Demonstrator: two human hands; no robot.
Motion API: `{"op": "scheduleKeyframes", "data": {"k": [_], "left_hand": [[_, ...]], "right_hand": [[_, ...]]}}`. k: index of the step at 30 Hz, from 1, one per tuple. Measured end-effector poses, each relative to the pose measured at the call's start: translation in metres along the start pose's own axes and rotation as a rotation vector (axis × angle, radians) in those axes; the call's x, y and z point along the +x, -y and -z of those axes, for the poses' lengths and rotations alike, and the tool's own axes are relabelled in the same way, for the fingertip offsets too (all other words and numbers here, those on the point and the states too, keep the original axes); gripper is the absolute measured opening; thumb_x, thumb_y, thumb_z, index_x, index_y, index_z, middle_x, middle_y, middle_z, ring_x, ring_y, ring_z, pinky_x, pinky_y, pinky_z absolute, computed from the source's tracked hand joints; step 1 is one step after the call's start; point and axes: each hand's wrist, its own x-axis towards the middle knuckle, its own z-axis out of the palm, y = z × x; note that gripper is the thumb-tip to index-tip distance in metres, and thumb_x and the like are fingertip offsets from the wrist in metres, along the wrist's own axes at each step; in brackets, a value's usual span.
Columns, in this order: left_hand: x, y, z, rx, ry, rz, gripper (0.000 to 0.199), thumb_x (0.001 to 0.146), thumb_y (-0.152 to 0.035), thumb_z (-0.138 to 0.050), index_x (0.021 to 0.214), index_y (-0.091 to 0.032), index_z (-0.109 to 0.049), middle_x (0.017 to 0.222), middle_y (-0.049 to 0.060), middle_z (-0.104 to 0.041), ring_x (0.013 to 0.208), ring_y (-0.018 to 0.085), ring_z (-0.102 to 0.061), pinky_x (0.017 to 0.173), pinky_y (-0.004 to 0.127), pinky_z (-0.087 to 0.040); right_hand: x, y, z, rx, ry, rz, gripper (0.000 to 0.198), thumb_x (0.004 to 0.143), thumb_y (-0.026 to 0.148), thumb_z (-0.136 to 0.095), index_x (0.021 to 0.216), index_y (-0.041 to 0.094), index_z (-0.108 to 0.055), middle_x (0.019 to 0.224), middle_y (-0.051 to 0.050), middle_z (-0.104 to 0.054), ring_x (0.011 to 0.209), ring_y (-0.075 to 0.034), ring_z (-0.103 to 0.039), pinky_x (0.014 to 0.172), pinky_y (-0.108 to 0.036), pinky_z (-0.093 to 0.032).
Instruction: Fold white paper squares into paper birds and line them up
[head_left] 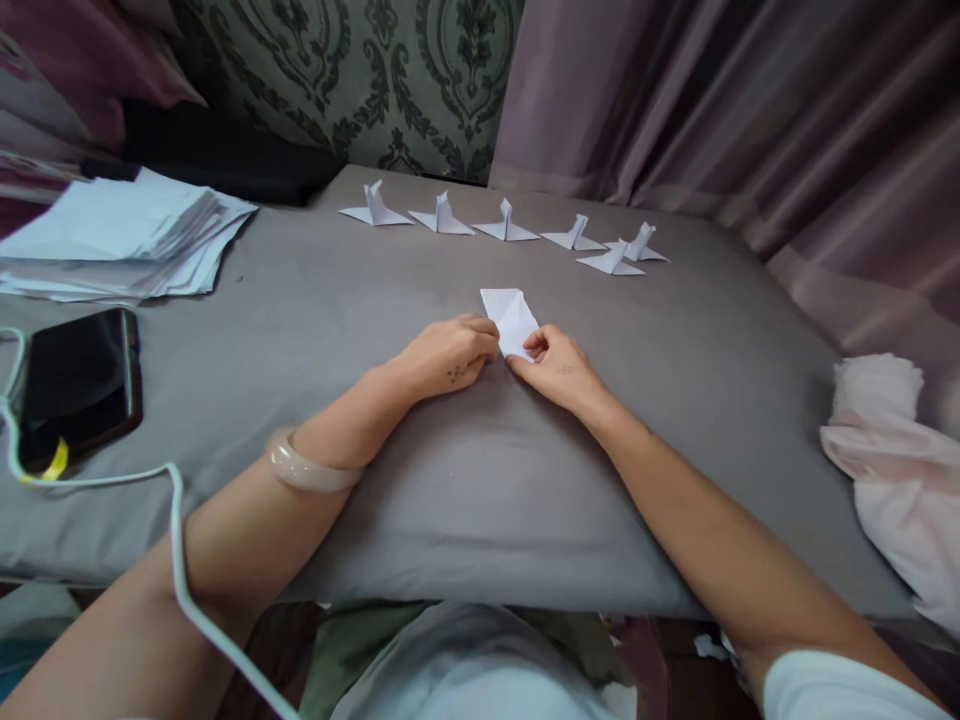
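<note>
A small piece of folded white paper (514,316) lies on the grey-covered table between my hands, with creases across its face. My right hand (561,368) pinches its lower right corner between thumb and fingers. Curled at the paper's left edge is my left hand (455,352), its fingertips against the paper and its thumb mostly hidden. Beyond them stands a row of several folded paper figures with flat wings and upright middles, among them one paper figure (506,222) straight ahead and a nearer paper figure (611,261) to the right.
A stack of white paper (120,235) sits at the far left, with a black phone (79,380) closer to me. A white cable (180,540) runs across my left forearm. Pale pink cloth (892,470) lies at the right edge. Curtains (637,90) hang behind the table (420,500).
</note>
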Motion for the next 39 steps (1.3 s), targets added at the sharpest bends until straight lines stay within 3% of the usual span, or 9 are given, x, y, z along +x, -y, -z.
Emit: {"op": "scheduleKeyframes", "data": {"k": [5, 12, 17, 21, 28, 31, 35, 37, 39], "left_hand": [[0.002, -0.004, -0.005, -0.073, 0.02, -0.049, 0.043, 0.079, -0.004, -0.04, 0.112, -0.014, -0.066, 0.111, 0.01, -0.068, 0.106, 0.022, -0.062, 0.089, 0.034, -0.05], [0.004, -0.005, -0.003, -0.006, 0.092, -0.065, 0.044, 0.081, -0.006, -0.042, 0.112, -0.022, -0.068, 0.11, 0.007, -0.067, 0.105, 0.022, -0.061, 0.089, 0.032, -0.05], [0.001, -0.007, -0.008, 0.007, 0.049, -0.105, 0.042, 0.083, -0.007, -0.041, 0.111, -0.023, -0.068, 0.107, 0.008, -0.064, 0.1, 0.02, -0.061, 0.088, 0.031, -0.05], [0.001, 0.001, -0.021, -0.027, -0.051, -0.074, 0.042, 0.088, -0.01, -0.037, 0.117, -0.023, -0.064, 0.116, 0.008, -0.06, 0.098, 0.017, -0.063, 0.086, 0.027, -0.051], [0.002, -0.004, -0.016, -0.04, -0.069, -0.03, 0.031, 0.096, -0.023, -0.039, 0.112, -0.022, -0.065, 0.113, 0.01, -0.061, 0.102, 0.018, -0.063, 0.09, 0.03, -0.051], [0.004, -0.004, -0.011, -0.003, -0.174, 0.041, 0.028, 0.091, -0.021, -0.046, 0.115, -0.021, -0.06, 0.116, 0.011, -0.059, 0.105, 0.021, -0.061, 0.09, 0.035, -0.052], [0.001, -0.007, -0.004, 0.205, -0.562, 0.144, 0.053, 0.086, -0.022, -0.053, 0.138, -0.016, -0.041, 0.131, 0.02, -0.048, 0.127, 0.03, -0.045, 0.104, 0.049, -0.041], [-0.002, -0.013, -0.001, 0.328, -0.6, 0.104, 0.058, 0.087, -0.026, -0.056, 0.142, -0.017, -0.038, 0.139, 0.021, -0.044, 0.135, 0.034, -0.035, 0.11, 0.053, -0.029], [-0.004, -0.02, 0.0, 0.411, -0.52, 0.028, 0.054, 0.088, -0.028, -0.056, 0.14, -0.024, -0.042, 0.144, 0.016, -0.042, 0.139, 0.034, -0.03, 0.113, 0.053, -0.022]], "right_hand": [[0.003, -0.004, -0.002, 0.013, 0.028, -0.003, 0.031, 0.065, 0.038, -0.067, 0.088, 0.021, -0.055, 0.086, -0.002, -0.061, 0.077, -0.017, -0.058, 0.071, -0.03, -0.045], [0.009, -0.012, 0.008, 0.153, 0.163, -0.045, 0.022, 0.068, 0.01, -0.058, 0.089, 0.019, -0.055, 0.077, 0.0, -0.06, 0.069, -0.013, -0.056, 0.065, -0.024, -0.044], [0.0, -0.018, 0.014, 0.0, -0.041, -0.011, 0.017, 0.075, 0.011, -0.056, 0.089, 0.019, -0.059, 0.097, -0.006, -0.064, 0.087, -0.016, -0.059, 0.08, -0.028, -0.044], [-0.008, -0.02, 0.013, 0.055, -0.168, -0.013, 0.018, 0.083, 0.033, -0.059, 0.094, 0.018, -0.06, 0.095, -0.007, -0.068, 0.088, -0.018, -0.061, 0.081, -0.03, -0.045], [-0.012, -0.02, 0.008, 0.243, -0.099, 0.027, 0.027, 0.077, 0.03, -0.067, 0.101, 0.017, -0.062, 0.094, -0.007, -0.07, 0.083, -0.017, -0.063, 0.076, -0.029, -0.047], [-0.01, -0.021, 0.006, 0.349, -0.101, 0.101, 0.026, 0.079, 0.023, -0.064, 0.104, 0.018, -0.063, 0.091, -0.004, -0.07, 0.077, -0.015, -0.063, 0.075, -0.028, -0.048], [-0.014, -0.02, 0.013, 0.186, -0.285, 0.407, 0.021, 0.088, 0.017, -0.053, 0.1, 0.022, -0.069, 0.099, -0.006, -0.066, 0.091, -0.017, -0.061, 0.084, -0.03, -0.047], [-0.016, -0.02, 0.016, 0.016, -0.325, 0.54, 0.028, 0.09, 0.011, -0.046, 0.098, 0.022, -0.07, 0.099, -0.007, -0.065, 0.095, -0.018, -0.058, 0.087, -0.031, -0.046], [-0.017, -0.019, 0.017, -0.119, -0.303, 0.599, 0.032, 0.091, 0.01, -0.043, 0.097, 0.022, -0.071, 0.102, -0.008, -0.064, 0.098, -0.02, -0.056, 0.088, -0.032, -0.045]]}}
